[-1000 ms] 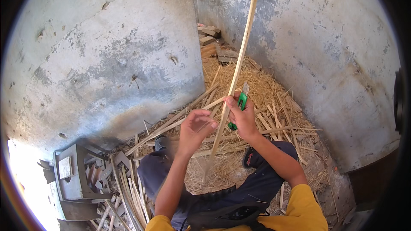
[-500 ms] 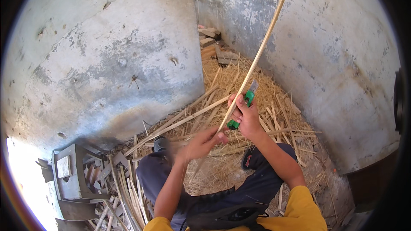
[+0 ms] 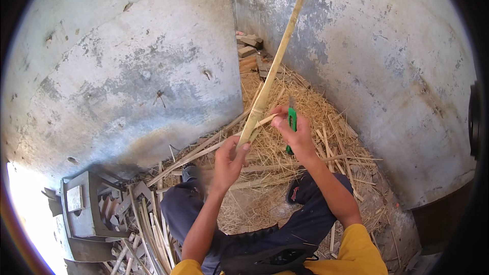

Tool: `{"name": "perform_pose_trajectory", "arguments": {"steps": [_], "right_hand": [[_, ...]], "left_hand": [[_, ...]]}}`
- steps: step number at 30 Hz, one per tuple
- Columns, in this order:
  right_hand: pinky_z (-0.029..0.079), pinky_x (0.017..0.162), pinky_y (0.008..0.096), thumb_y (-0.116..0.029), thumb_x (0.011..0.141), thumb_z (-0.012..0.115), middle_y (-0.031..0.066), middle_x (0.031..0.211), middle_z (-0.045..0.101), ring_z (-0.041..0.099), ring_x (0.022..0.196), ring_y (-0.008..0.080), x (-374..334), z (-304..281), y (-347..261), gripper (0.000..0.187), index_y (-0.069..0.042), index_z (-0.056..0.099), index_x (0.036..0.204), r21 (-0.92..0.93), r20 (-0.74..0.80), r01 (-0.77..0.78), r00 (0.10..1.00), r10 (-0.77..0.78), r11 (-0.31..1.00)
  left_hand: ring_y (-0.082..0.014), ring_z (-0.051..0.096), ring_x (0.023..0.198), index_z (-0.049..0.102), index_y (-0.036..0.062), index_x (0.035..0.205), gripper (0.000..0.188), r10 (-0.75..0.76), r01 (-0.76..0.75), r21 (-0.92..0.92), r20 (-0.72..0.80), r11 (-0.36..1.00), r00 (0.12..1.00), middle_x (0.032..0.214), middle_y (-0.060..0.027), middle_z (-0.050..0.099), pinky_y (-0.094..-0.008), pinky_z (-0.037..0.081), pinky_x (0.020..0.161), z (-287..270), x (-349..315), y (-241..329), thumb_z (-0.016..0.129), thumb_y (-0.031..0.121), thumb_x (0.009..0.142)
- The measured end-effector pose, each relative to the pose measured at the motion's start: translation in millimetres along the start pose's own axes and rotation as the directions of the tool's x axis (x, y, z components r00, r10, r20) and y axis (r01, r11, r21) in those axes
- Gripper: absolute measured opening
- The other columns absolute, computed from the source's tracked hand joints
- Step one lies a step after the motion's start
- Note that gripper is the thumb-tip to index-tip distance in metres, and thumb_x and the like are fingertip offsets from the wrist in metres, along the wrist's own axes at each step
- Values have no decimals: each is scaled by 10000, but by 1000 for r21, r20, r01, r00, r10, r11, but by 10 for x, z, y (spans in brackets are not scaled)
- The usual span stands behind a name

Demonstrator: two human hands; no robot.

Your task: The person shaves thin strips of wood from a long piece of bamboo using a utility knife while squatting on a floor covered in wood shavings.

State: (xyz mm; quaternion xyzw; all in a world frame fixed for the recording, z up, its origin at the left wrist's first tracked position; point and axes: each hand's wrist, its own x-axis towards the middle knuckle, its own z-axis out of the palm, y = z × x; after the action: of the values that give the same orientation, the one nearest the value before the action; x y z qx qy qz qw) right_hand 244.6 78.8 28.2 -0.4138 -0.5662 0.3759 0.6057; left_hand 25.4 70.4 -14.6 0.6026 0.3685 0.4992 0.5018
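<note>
A long bamboo strip [image 3: 279, 55] slants up and to the right, with a node ring partway along it. My left hand [image 3: 229, 165] is closed round its lower end. In my right hand [image 3: 301, 140] is a green utility knife [image 3: 292, 118], its blade pointing up and apart from the strip. The thumb and forefinger of that hand also seem to pinch a thin pale sliver [image 3: 266, 120], which reaches across to the strip just below the node. Whether the sliver is still joined to the strip I cannot tell.
Straw-like shavings [image 3: 310, 107] cover the floor between my feet and the corner. Loose bamboo strips [image 3: 153, 224] lie at the left, by a grey metal frame [image 3: 84, 209]. Bricks [image 3: 248, 46] sit in the far corner. Peeling walls [image 3: 367, 71] rise on both sides.
The bamboo strip has turned to show its broad face and shifted up and left. My left hand now grips its lower end. My right hand, with the knife, has come off the strip's middle.
</note>
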Motion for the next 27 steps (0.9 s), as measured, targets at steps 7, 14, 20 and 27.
{"name": "perform_pose_trajectory", "arguments": {"steps": [7, 14, 20, 27], "right_hand": [[348, 577, 220, -203, 946, 786, -5, 883, 715, 475, 641, 20, -83, 145, -59, 244, -37, 752, 1121, -134, -1, -18, 1000, 18, 991], [403, 567, 223, -185, 960, 782, 5, 879, 725, 533, 650, 23, -75, 166, -36, 214, -12, 759, 1084, -39, -4, -22, 1000, 22, 999], [413, 564, 216, -210, 996, 742, 41, 896, 731, 549, 669, 28, -56, 77, -112, 236, -15, 724, 1127, 130, 123, -276, 957, 261, 952], [428, 566, 271, -195, 1051, 625, 100, 906, 729, 560, 653, 100, -42, -117, -91, 206, -17, 673, 1143, 51, 136, 70, 988, -77, 996]], "left_hand": [[-76, 614, 689, 669, -10, 1109, 142, 31, -27, 99, -45, 995, 999, 924, -28, 623, -255, 518, 582, 41, -31, -18, 675, 113, 1037], [-83, 615, 675, 676, -16, 1096, 148, 76, -73, 116, -22, 991, 997, 943, -39, 610, -261, 505, 528, 99, -56, -15, 668, 120, 1040], [-39, 503, 568, 659, 31, 1092, 213, -135, 137, -29, 54, 990, 989, 717, 34, 537, -240, 436, 487, 103, -127, 139, 604, 236, 1087], [-24, 431, 572, 663, 47, 1084, 215, -82, 82, -30, -1, 996, 997, 647, 72, 515, -240, 337, 530, 9, -123, 99, 596, 250, 1092]]}}
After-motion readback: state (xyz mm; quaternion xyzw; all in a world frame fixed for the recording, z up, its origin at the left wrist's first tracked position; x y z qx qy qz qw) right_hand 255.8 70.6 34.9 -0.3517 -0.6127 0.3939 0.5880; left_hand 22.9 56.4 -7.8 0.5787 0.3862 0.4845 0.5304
